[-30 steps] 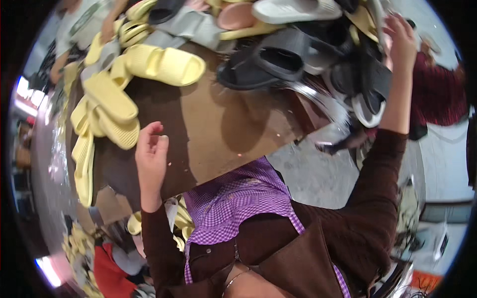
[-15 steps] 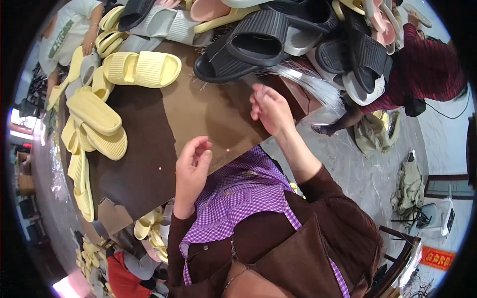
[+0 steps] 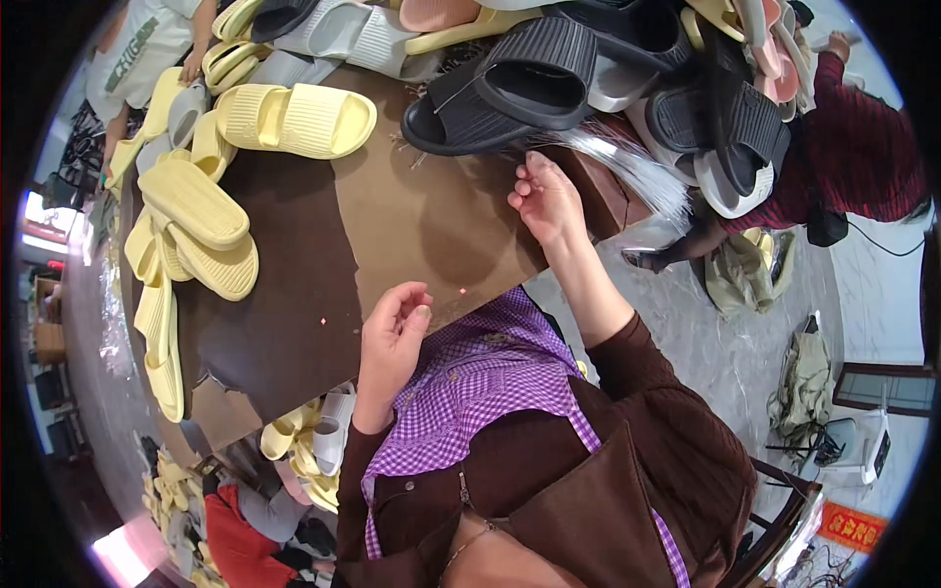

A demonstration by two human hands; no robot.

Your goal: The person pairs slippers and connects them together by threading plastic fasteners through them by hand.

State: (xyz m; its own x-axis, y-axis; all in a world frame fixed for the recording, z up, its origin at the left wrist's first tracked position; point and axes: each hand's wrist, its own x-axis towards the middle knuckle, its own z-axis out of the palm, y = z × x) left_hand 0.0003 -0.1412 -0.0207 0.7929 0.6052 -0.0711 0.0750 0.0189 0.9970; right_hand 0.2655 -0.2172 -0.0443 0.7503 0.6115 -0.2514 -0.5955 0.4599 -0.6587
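My left hand (image 3: pixel 394 338) hovers at the near edge of the table, fingers loosely curled and thumb apart from them, with nothing visible in it. Farther right, my right hand (image 3: pixel 549 201) is raised with its fingers bent and pressed together. Whether something thin is pinched there is too fine to make out. Just beyond its fingertips lie a black slipper (image 3: pixel 461 116) and a bundle of clear plastic strands (image 3: pixel 627 167). Another black slipper (image 3: pixel 539 73) rests on top of the first. A yellow pair (image 3: pixel 296 120) sits toward the far left of the table.
More yellow slippers (image 3: pixel 196 204) line the table's left side. Grey, pink and black ones are heaped along the back. Brown cardboard (image 3: pixel 392 211) covers part of the table (image 3: pixel 270 255). One person (image 3: pixel 147 49) stands far left, another in a striped top (image 3: pixel 863 147) at right.
My view has shifted slightly, so the slippers appear a little farther right. My right hand stays by the black slippers, its fingers drawn closer together. The left hand keeps its loosely curled shape.
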